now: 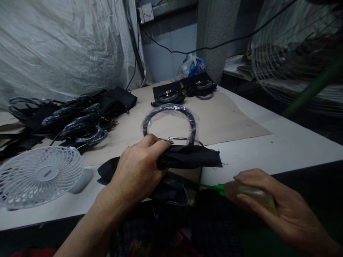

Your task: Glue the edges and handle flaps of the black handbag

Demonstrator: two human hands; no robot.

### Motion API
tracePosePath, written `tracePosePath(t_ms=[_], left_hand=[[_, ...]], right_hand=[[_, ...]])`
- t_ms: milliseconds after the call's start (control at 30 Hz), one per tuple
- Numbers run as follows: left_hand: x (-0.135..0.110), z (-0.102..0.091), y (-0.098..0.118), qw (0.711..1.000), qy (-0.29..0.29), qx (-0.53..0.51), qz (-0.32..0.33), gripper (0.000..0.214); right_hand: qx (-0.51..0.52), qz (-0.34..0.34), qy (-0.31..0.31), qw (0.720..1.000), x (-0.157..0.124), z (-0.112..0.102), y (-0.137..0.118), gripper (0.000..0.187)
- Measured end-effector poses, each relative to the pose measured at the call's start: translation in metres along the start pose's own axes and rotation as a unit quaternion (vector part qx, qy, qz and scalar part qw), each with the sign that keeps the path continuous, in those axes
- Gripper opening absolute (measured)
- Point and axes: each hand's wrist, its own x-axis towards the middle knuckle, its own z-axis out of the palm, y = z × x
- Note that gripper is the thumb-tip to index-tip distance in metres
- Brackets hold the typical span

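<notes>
"What's closest to us?"

"The right hand (284, 210), at four o'clock from the black bag (190, 157). Its fingers are wrapped round a tool (249, 193) with a yellowish, see-through body, and the green neck points to nine o'clock, towards the bag. I can't tell whether the tip touches."

"And the left hand (142, 160)?"

"Clamped on the bag, fingers closed over its edge by a metal clasp (170, 141). The bag is held at the bench's (308, 150) near edge, its plastic-wrapped handle (171, 107) arching up to twelve o'clock."

"What's around it?"

"A small white fan (48, 173) at nine o'clock. Beyond that, at ten, there's a heap of black bags (88, 110) with wrapped handles."

"Farther off?"

"Two more black bags (168, 91) side by side on brown paper (227, 117), between twelve and one. Just behind them sits a blue-printed plastic bag (197, 66)."
</notes>
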Motion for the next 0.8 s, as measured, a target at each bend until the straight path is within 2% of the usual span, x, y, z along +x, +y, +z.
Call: tracePosePath(t_ms=[133,300,467,600,667,733,800], left_hand=[[-0.002,-0.001,0.001,1.0,0.001,0.004,0.004,0.045],[-0.006,0.0,0.001,1.0,-0.005,0.003,-0.004,0.049],[-0.009,0.0,0.002,1.0,0.001,0.003,0.002,0.041],[-0.009,0.0,0.003,1.0,0.0,0.006,-0.005,0.04],[-0.008,0.001,0.004,1.0,0.0,0.009,-0.008,0.041],[-0.009,0.003,0.004,1.0,0.001,0.008,-0.004,0.041],[-0.013,0.006,0.002,1.0,0.015,0.0,0.013,0.044]], right_hand=[[-0.008,0.012,0.023,1.0,-0.002,0.0,-0.005,0.016],[0.057,0.055,-0.042,0.996,-0.004,0.002,-0.009,0.009],[0.021,0.078,0.013,0.997,-0.004,0.004,-0.008,0.009],[0.051,0.075,-0.011,0.996,-0.004,0.006,-0.007,0.009],[0.041,0.08,0.009,0.996,-0.005,0.007,-0.005,0.01],[0.04,0.095,0.015,0.995,-0.005,0.007,-0.004,0.01],[0.078,0.119,-0.009,0.99,-0.007,0.007,-0.004,0.01]])
